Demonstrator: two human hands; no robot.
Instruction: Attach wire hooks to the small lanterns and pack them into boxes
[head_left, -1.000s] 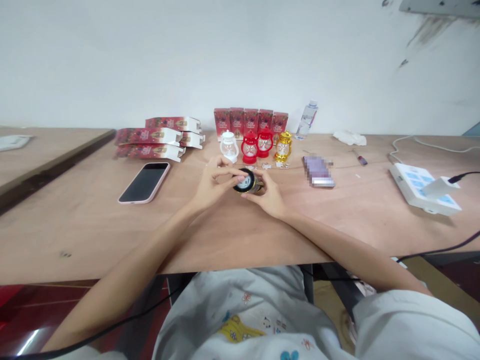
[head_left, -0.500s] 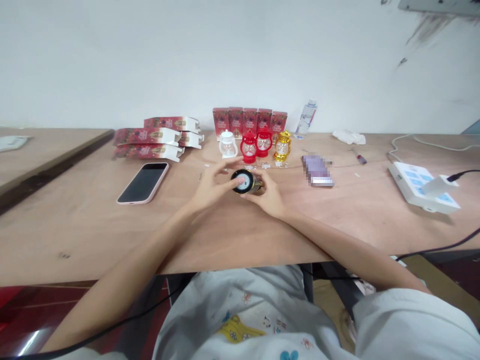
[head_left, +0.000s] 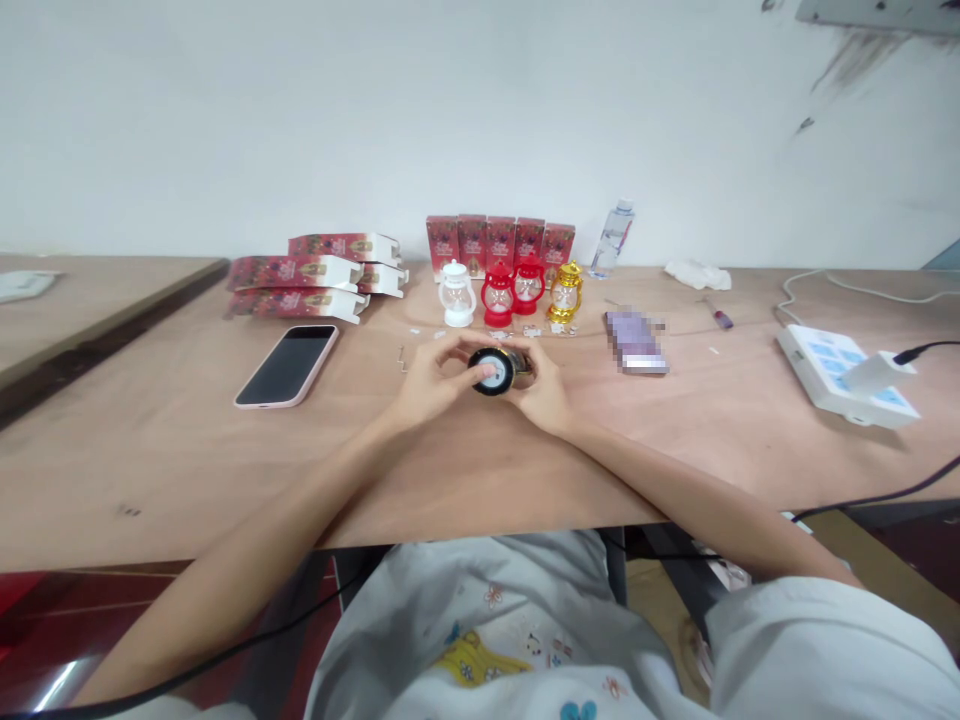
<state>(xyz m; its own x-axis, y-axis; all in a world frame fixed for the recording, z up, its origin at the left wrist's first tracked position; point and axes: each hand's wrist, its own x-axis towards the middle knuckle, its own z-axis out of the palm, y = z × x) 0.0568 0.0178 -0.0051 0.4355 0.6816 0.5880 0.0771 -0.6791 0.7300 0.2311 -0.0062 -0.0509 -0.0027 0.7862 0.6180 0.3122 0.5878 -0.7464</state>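
A small black-and-gold lantern (head_left: 501, 372) lies on its side between my hands, its round black base turned toward me and to the left. My left hand (head_left: 439, 378) grips the base end, its thumb pressed on the pale disc in the middle of the base. Around the lantern's body my right hand (head_left: 546, 388) is closed, hiding most of it. Just behind stand a white lantern (head_left: 457, 297), two red lanterns, the nearer red lantern (head_left: 497, 297) at the left, and a gold lantern (head_left: 565, 294).
Red printed boxes (head_left: 501, 240) stand against the wall; opened boxes (head_left: 292, 272) lie stacked at left. A pink-edged phone (head_left: 287, 367) is at left, another phone (head_left: 635, 340) at right. Further right are a bottle (head_left: 613, 238), a tissue (head_left: 697, 274) and a white power strip (head_left: 847, 375). Small pieces (head_left: 531, 331) lie before the lanterns.
The held lantern has shifted slightly right and toward me. My left hand's fingers have closed in around its base end, uncovering the white lantern's foot behind.
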